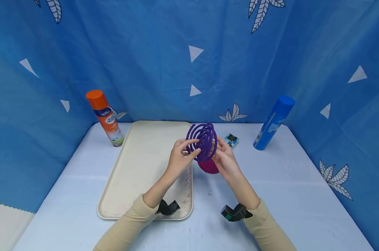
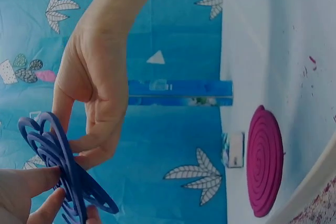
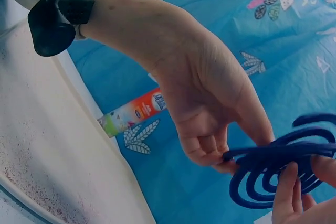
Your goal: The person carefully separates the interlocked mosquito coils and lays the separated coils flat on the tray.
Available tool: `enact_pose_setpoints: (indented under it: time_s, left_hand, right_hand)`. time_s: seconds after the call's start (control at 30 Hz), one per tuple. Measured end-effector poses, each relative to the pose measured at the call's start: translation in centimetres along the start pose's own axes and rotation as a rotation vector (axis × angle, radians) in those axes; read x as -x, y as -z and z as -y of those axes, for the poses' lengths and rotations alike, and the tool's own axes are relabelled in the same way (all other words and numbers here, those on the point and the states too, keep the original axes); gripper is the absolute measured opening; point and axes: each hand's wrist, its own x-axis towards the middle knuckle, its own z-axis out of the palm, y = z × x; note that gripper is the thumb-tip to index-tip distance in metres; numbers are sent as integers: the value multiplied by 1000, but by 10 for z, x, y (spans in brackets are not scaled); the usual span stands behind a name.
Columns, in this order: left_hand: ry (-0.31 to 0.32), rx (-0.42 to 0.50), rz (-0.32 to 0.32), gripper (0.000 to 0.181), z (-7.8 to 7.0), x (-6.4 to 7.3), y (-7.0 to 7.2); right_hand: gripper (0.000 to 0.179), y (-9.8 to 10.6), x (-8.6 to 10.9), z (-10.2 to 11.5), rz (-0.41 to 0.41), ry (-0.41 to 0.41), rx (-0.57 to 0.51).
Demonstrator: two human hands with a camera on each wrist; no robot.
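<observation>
Two hands hold up a purple mosquito coil above the tray's right edge. Its rings are spread apart and tilted against each other, as both wrist views show; whether it is one coil or a nested pair, I cannot tell. My left hand pinches it near the middle from the left, thumb and fingers on the rings. With thumb and fingertips, my right hand grips its right side; some fingertips are hidden behind the rings. Below, a magenta mosquito coil lies flat on the table, partly covered in the head view.
A cream tray with reddish crumbs lies under the left arm. An orange spray can stands at the back left, a blue spray can at the back right. A small patterned box sits behind my right hand. Blue curtains enclose the table.
</observation>
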Motion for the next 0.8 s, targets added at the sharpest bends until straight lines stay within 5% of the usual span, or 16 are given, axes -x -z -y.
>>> enact_pose_setpoints:
  time_s: [0.17,0.4,0.57,0.8]
  left_hand:
    - [55,163,-9,33,-4,1,2]
    - [151,428,14,35,-8,-2,5]
    - [132,480,-69,31,-10,-5,14]
    - [116,478,-206,30,-13,-9,28]
  right_hand:
    - [31,1,-2,-3,-12,-19,51]
    - [38,2,-2,-9,224,-113,-90]
    - [22,0,-4,-10,74,-122,-112]
    - [27,3,-7,-4,-31,-31,-14]
